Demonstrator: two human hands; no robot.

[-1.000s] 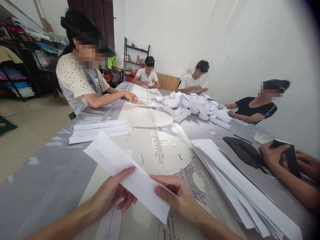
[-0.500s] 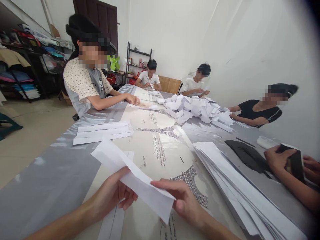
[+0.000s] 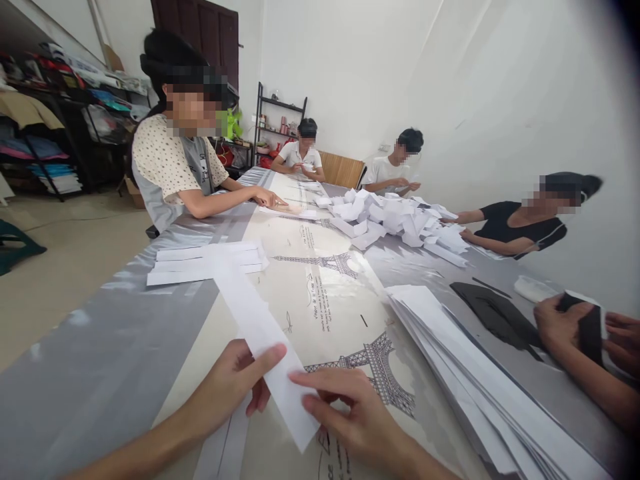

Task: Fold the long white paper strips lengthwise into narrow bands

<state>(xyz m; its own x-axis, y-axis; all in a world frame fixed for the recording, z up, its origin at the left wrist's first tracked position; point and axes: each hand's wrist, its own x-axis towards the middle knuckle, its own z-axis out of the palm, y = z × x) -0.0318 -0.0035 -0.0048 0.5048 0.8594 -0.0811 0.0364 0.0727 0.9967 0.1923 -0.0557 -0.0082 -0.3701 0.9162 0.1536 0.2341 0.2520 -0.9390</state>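
Observation:
A long white paper strip [image 3: 250, 313], folded narrow, lies slanted over the table just in front of me. My left hand [image 3: 233, 383] pinches its near part from the left, thumb on top. My right hand [image 3: 350, 413] presses on the strip's near end with fingers curled over its edge. Another white strip [image 3: 223, 447] lies flat under my hands. To the right spreads a thick fanned stack of white sheets [image 3: 475, 373].
The table carries a grey cloth with an Eiffel Tower print [image 3: 325, 293]. A small stack of folded strips [image 3: 205, 261] lies at left. A heap of folded papers [image 3: 395, 220] sits mid-table. Several other people sit around; a neighbour's hands [image 3: 575, 327] hold black paper at right.
The sheet I held up wide between both hands has been folded narrower and brought down toward the table. My hands have come closer together on its near end.

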